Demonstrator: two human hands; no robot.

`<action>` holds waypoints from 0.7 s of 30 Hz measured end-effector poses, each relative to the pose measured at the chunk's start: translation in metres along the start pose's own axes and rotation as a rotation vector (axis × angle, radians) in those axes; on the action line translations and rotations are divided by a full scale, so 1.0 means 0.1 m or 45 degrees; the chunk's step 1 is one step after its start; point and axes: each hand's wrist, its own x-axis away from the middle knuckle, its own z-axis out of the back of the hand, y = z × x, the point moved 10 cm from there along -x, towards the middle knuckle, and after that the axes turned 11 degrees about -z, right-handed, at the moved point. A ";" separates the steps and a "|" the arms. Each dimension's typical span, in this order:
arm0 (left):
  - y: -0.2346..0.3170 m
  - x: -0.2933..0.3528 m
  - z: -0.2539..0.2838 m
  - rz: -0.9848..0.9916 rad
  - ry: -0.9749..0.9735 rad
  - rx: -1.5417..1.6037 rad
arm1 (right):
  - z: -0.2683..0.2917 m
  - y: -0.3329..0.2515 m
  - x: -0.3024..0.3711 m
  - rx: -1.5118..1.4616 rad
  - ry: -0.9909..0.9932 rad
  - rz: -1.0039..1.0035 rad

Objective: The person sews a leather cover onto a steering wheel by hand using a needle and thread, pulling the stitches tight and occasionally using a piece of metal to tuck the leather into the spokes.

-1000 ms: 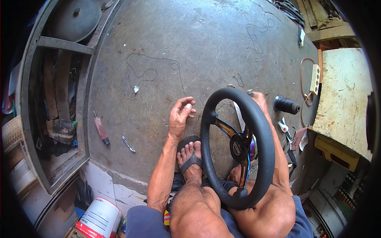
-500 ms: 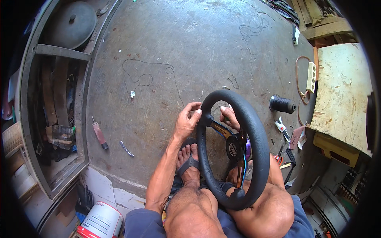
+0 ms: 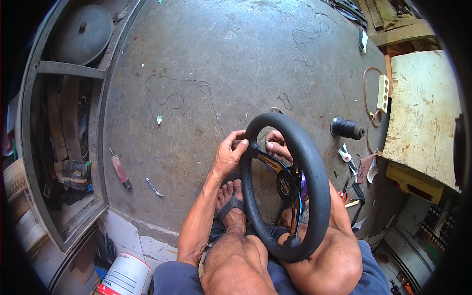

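A black steering wheel (image 3: 318, 196) with shiny, dark-patterned spokes stands tilted on my lap, resting against my right leg. My left hand (image 3: 230, 155) is at the left side of its rim, thumb and fingers closed on the edge near the upper spoke. Behind the rim, seen through the wheel's opening, my right hand (image 3: 278, 146) has its fingers curled together in a pinch; whatever they hold is too small to make out. A thin dark thread (image 3: 212, 105) lies in loops on the floor and runs toward my left hand.
A spool of black thread (image 3: 348, 129) lies to the right, near a small white tube (image 3: 345, 155). A red-handled tool (image 3: 120, 171) is at the left beside an open-framed cabinet (image 3: 73, 70). Farther right are a power strip (image 3: 383, 93) and a worn pale board (image 3: 418, 113).
My right hand has drawn slightly left and down behind the rim, its fingers more curled. My left hand stays at the rim. The whole view has shifted a little.
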 end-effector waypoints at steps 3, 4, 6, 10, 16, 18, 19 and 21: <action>0.05 0.00 -0.03 0.005 -0.018 -0.018 | -0.01 0.05 0.01 -0.020 0.016 0.011; 0.05 0.00 -0.03 0.006 -0.019 -0.017 | -0.02 0.06 0.00 -0.023 0.017 0.017; 0.04 0.00 -0.03 0.012 -0.035 -0.015 | -0.04 0.10 0.01 -0.031 0.022 0.021; 0.05 0.00 -0.01 -0.016 -0.030 -0.046 | -0.12 0.11 0.00 -0.041 0.014 0.036; 0.10 0.00 -0.04 0.000 -0.026 0.015 | -0.11 0.13 -0.02 -0.054 0.027 0.046; 0.12 0.00 -0.04 -0.002 -0.040 0.030 | -0.11 0.15 -0.01 -0.060 0.032 0.047; 0.10 0.00 -0.03 -0.002 -0.038 0.028 | -0.11 0.14 -0.02 -0.062 0.030 0.049; 0.05 0.01 0.00 0.019 -0.041 -0.030 | -0.12 0.14 -0.02 -0.069 0.027 0.055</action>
